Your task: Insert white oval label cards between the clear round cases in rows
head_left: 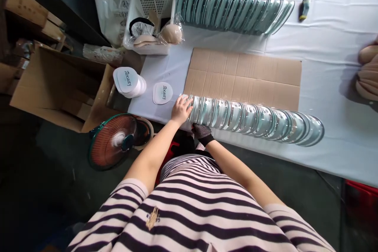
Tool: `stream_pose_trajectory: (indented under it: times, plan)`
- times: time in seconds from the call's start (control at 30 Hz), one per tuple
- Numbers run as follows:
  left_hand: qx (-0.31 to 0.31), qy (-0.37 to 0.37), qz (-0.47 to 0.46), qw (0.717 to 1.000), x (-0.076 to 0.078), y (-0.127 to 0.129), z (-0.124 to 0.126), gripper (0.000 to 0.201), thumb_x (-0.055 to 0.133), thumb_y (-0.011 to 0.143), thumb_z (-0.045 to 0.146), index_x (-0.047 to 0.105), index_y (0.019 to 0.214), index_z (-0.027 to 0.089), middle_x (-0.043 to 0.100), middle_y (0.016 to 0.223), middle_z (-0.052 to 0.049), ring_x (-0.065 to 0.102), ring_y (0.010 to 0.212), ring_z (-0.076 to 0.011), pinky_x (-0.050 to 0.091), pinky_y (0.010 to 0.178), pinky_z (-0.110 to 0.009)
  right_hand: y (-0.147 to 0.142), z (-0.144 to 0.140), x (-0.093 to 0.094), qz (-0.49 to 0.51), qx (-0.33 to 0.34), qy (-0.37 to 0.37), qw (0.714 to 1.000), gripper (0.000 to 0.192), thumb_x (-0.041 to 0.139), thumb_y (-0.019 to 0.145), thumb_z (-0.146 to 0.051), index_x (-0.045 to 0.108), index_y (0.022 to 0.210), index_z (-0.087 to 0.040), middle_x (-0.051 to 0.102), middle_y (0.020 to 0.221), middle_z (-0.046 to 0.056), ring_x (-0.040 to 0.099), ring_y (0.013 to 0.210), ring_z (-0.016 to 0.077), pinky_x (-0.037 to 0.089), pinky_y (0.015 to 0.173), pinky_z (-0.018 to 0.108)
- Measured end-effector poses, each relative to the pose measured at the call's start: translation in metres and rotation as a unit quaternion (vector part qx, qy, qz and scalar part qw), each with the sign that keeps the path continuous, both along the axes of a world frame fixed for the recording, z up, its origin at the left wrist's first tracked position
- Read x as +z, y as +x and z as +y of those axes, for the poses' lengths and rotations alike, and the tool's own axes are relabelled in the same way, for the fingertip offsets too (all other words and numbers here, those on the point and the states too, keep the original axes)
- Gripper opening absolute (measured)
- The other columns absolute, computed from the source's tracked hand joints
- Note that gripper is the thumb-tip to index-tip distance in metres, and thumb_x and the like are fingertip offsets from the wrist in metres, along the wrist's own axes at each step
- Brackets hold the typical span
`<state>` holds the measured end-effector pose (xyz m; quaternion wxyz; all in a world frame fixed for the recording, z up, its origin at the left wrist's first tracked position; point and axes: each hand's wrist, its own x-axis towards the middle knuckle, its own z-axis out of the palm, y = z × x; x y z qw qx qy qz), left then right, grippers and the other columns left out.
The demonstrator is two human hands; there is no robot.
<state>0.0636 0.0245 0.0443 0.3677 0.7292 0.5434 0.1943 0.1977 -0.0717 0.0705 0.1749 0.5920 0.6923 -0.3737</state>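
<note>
I've got the near row [256, 122] of clear shells along the front of the surface [342, 145], partway done I'd guess; the stacked cards [126, 80] suggest more's left. Left grip [181, 109] is half-curled on the row's left end, right grip [203, 132] just below; can't tell if either's pinching anything.

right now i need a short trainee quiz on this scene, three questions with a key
1. True or false: the left grip is gloved.
2. How many rows of clear plastic shells are on the white-covered table?
3. Fill in the blank: a ____ lies flat between the front row and the two back ones.

Key:
1. False; it is bare, while the right grip is gloved.
2. Three.
3. Cardboard sheet.
</note>
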Motion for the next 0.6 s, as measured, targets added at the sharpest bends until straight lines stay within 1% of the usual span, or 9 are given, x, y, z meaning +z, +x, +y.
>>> stream_pose_trajectory:
  times: [0.07,0.17,0.23,0.27,0.33,0.4,0.47,0.53,0.6]
  plan:
    - [0.004,0.000,0.013,1.000,0.005,0.001,0.000,0.039,0.057,0.091,0.035,0.066,0.128,0.026,0.052,0.146,-0.010,0.025,0.148,-0.0318,0.012,0.124,-0.050,0.007,0.003,0.002,0.004,-0.008,0.001,1.000,0.036,0.036,0.100,-0.035,0.066,0.115,-0.022,0.072,0.112,0.010,0.068,0.099,0.0238,0.048,0.077,0.028]
    - [0.002,0.015,0.029,0.999,0.013,0.011,-0.005,0.045,0.060,0.089,0.033,0.061,0.134,0.027,0.042,0.155,-0.010,0.018,0.151,-0.0355,-0.003,0.122,-0.058,0.037,0.029,0.018,-0.016,-0.042,0.038,0.998,0.044,0.029,0.102,-0.040,0.066,0.118,-0.021,0.071,0.115,0.012,0.066,0.103,0.0239,0.048,0.079,0.029]
    - [-0.035,0.024,0.026,0.999,0.015,0.022,-0.011,0.051,0.061,0.088,0.034,0.057,0.138,0.027,0.039,0.157,-0.009,0.017,0.151,-0.0354,-0.008,0.121,-0.057,0.063,0.059,0.031,-0.068,-0.065,0.071,0.993,0.050,0.022,0.102,-0.037,0.062,0.127,-0.020,0.067,0.122,0.015,0.064,0.110,0.0242,0.047,0.083,0.031]
    - [-0.060,0.025,0.025,0.998,0.015,0.028,-0.014,0.053,0.062,0.088,0.035,0.056,0.139,0.028,0.040,0.156,-0.009,0.019,0.151,-0.0348,-0.009,0.122,-0.056,0.075,0.077,0.036,-0.096,-0.066,0.073,0.990,0.050,0.022,0.102,-0.035,0.061,0.129,-0.020,0.066,0.124,0.015,0.063,0.111,0.0246,0.047,0.083,0.032]
    - [-0.098,0.021,0.032,0.994,0.012,0.037,-0.020,0.052,0.061,0.088,0.037,0.056,0.140,0.030,0.044,0.154,-0.008,0.024,0.149,-0.0341,-0.012,0.121,-0.055,0.092,0.114,0.039,-0.130,-0.041,0.040,0.990,0.044,0.034,0.098,-0.034,0.064,0.126,-0.020,0.067,0.122,0.015,0.065,0.109,0.0247,0.048,0.082,0.032]
    - [-0.115,0.011,0.039,0.993,0.007,0.043,-0.023,0.053,0.061,0.089,0.038,0.055,0.141,0.031,0.046,0.153,-0.008,0.028,0.148,-0.0347,-0.015,0.120,-0.056,0.097,0.148,0.035,-0.127,0.000,-0.015,0.992,0.037,0.048,0.092,-0.032,0.069,0.118,-0.018,0.071,0.114,0.014,0.067,0.099,0.0230,0.048,0.078,0.030]
    - [-0.119,0.006,0.035,0.992,0.002,0.044,-0.025,0.054,0.060,0.089,0.039,0.054,0.142,0.033,0.045,0.153,-0.008,0.028,0.147,-0.0352,-0.016,0.120,-0.056,0.092,0.172,0.028,-0.110,0.038,-0.053,0.992,0.030,0.058,0.085,-0.028,0.073,0.108,-0.016,0.073,0.103,0.014,0.068,0.089,0.0207,0.048,0.075,0.028]
    - [-0.114,0.009,0.020,0.993,0.000,0.043,-0.025,0.054,0.061,0.089,0.040,0.053,0.142,0.035,0.046,0.153,-0.007,0.028,0.147,-0.0350,-0.015,0.120,-0.055,0.085,0.183,0.025,-0.096,0.070,-0.067,0.991,0.026,0.062,0.082,-0.024,0.075,0.102,-0.014,0.074,0.099,0.014,0.068,0.088,0.0211,0.048,0.076,0.029]
    - [-0.105,0.008,0.006,0.994,0.000,0.041,-0.024,0.054,0.062,0.088,0.039,0.054,0.141,0.036,0.047,0.152,-0.006,0.029,0.147,-0.0350,-0.015,0.121,-0.054,0.081,0.181,0.026,-0.087,0.082,-0.050,0.992,0.026,0.062,0.081,-0.021,0.074,0.102,-0.014,0.073,0.103,0.015,0.067,0.095,0.0244,0.048,0.081,0.033]
